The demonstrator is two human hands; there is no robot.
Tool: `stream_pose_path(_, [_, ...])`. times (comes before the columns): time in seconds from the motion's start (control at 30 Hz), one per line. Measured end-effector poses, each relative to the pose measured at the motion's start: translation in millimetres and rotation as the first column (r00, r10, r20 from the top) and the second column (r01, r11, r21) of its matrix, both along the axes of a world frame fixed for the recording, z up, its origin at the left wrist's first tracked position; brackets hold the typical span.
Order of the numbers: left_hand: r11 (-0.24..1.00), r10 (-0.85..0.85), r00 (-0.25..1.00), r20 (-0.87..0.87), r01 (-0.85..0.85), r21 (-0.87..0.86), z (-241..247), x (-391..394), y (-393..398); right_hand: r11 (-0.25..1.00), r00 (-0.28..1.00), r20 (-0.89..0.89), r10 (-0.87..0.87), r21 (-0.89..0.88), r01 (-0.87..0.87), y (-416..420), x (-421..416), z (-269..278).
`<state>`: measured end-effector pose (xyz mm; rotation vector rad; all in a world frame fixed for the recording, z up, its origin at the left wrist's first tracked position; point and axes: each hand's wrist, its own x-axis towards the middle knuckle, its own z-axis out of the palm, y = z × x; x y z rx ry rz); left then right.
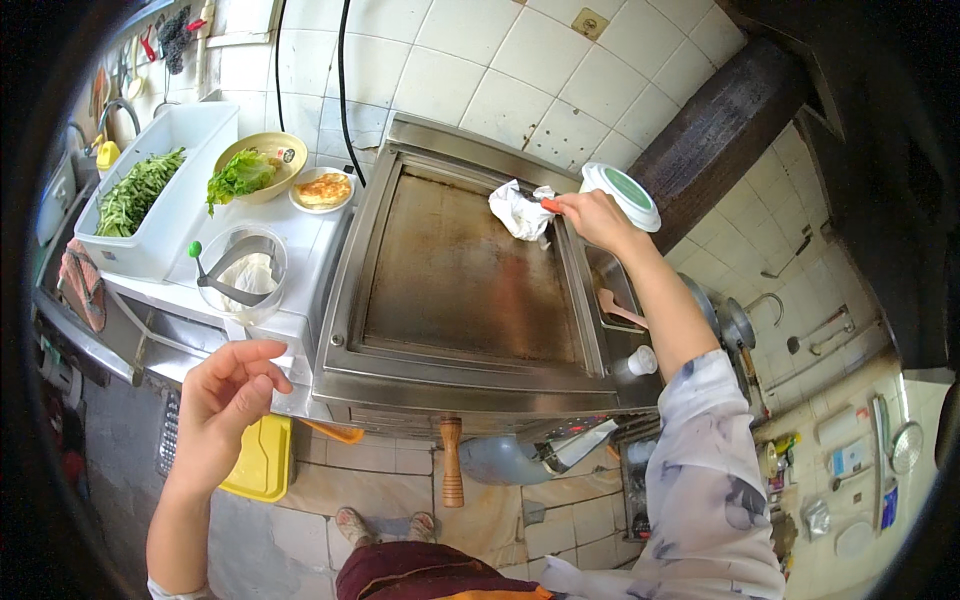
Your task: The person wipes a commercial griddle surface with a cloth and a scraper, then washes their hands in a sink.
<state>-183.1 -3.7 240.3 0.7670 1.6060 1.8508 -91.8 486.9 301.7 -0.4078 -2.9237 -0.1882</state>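
Note:
My right hand [598, 217] grips the red handle [553, 205] of a tool whose far end disappears into a crumpled white cloth or paper [517, 211]. That white wad rests on the far right part of a flat steel griddle [457, 277], whose plate is browned and shiny. Held up in front of the griddle's near left corner, my left hand [232, 390] is empty, its fingers loosely bent and apart. Left of the griddle, a clear tub [244, 300] contains a pale substance and metal tongs [240, 289] with a green-tipped handle.
A plate with a fried egg-like round [322, 190], a bowl of lettuce [244, 178] and a bin of shredded cucumber [139, 195] line the left counter. At right are a green-lidded tub [626, 193] and a pink spoon [619, 307]. A wooden handle [451, 465] juts out below the griddle.

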Motion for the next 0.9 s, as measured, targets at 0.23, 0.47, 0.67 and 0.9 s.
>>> stream_pose_path(0.23, [1.0,-0.003,1.0,-0.007,0.003,0.023,-1.7,1.0,4.8,0.996,0.997,-0.057,0.048,-0.072,-0.052,-8.0,-32.8,6.1])
stream_pose_path(0.47, [1.0,0.015,0.999,-0.035,-0.014,0.022,1.2,8.6,4.1,0.997,0.993,0.087,-0.079,-0.015,0.081,8.7,-9.5,17.3])
stream_pose_path(0.67, [0.999,0.019,0.998,-0.052,-0.017,0.033,1.6,13.8,1.7,0.996,0.993,0.081,0.087,-0.007,-0.087,-28.6,40.1,5.2])
stream_pose_path(0.9, [0.995,-0.021,0.994,-0.11,0.031,0.091,6.0,12.9,-1.4,0.985,0.973,0.156,0.169,-0.06,-0.161,-153.0,150.7,35.0])
